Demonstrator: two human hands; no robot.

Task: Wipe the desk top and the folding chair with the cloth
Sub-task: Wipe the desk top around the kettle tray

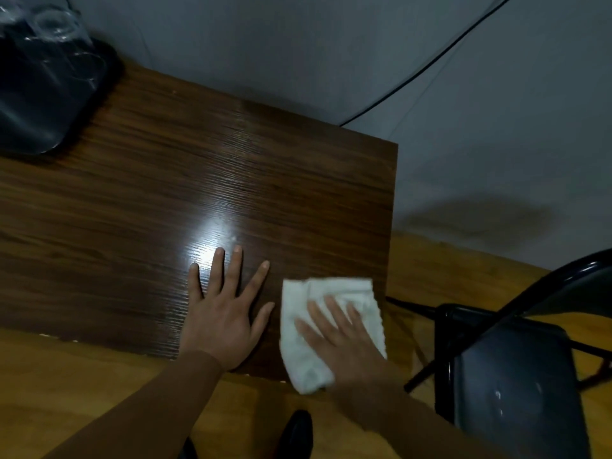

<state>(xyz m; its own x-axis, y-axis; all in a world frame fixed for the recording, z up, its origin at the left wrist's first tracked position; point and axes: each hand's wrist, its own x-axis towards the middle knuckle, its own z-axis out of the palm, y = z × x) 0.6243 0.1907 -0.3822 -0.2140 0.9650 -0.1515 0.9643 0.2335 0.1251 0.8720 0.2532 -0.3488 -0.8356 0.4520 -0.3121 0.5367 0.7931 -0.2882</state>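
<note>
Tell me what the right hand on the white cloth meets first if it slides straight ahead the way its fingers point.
Probably nothing on the top: the right hand on the white cloth points up-left over the bare dark wood-grain desk top, so its far edge by the wall comes first.

Dim scene overall, cool grey cast on the wall (pixel 331 44). A hard white glare patch is seen on the desk (pixel 132 200) at roughly the 6 o'clock side of centre, just beyond the fingertips of the left hand (pixel 220 321); wood grain is washed out there. The white cloth (pixel 318 326) is rendered as the brightest matte area. The right hand (pixel 344 339) is softened by motion blur. A dark shadow or stain is noted on the wall at 3 o'clock. Wide-angle bending is visible at the edges; the dark tray (pixel 43 104) at 10 o'clock is murky, with faint highlights.
</note>
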